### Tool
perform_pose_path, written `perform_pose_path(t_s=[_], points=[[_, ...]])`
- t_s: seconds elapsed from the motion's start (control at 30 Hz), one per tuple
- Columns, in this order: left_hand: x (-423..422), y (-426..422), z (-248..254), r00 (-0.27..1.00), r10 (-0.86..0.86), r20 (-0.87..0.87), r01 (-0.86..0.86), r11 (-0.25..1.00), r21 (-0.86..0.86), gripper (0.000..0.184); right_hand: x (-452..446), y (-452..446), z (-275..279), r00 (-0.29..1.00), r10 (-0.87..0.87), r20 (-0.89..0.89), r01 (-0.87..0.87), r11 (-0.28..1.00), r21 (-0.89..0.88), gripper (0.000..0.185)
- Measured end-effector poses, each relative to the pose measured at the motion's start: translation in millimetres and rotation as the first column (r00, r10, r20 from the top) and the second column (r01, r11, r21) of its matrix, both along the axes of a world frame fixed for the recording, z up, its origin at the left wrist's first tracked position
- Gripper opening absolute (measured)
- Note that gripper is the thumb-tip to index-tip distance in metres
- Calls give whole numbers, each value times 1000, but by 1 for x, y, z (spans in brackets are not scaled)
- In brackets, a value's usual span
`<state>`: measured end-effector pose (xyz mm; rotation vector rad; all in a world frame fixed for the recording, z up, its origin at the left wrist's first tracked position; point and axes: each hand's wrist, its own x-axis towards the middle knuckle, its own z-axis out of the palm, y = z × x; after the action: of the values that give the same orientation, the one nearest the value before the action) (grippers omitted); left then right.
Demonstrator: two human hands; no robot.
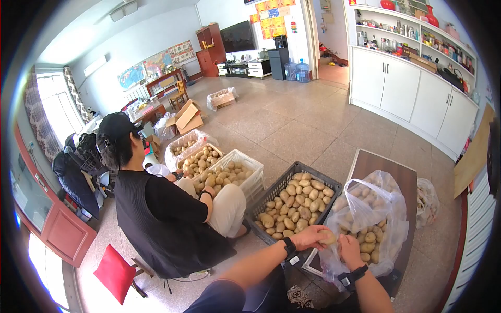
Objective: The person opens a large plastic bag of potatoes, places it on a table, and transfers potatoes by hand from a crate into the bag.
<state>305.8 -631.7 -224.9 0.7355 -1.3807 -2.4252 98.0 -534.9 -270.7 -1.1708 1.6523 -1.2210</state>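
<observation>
A potato (327,237) is held in the fingers of my left hand (309,238), just at the near left edge of a clear plastic bag (394,208). The bag holds many potatoes and stands on a dark brown board with a pale edge (360,161). My right hand (348,247) is closed on the bag's near side, with the plastic bunched at its fingers. Left of the bag, a black plastic crate (254,201) full of potatoes stands beyond my left forearm. Each of my wrists wears a black band.
A co-worker in black (156,219) sits at the left, hands by a white crate (255,164) of potatoes. Past it are more potato boxes and open cardboard (188,117). A red cushion (115,274) lies lower left. White cabinets (399,83) stand at the back right.
</observation>
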Motion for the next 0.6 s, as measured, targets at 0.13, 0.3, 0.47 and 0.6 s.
perform_pose_path(t_s=[0.13,0.3,0.47,0.6], points=[[4,-7,5,990,143,17,-144,987,72,41,-29,14,-13,929,-115,-351,91,992,-85,21],[11,-21,-7,947,318,49,-321,943,83,43,-47,37,-2,780,-54,-623,140,986,89,37],[21,-39,-31,849,519,102,-528,843,103,38,-46,45,0,716,-20,-698,165,976,140,44],[33,-49,-38,790,598,133,-610,789,74,36,-43,43,-3,616,122,-778,110,965,238,44]])
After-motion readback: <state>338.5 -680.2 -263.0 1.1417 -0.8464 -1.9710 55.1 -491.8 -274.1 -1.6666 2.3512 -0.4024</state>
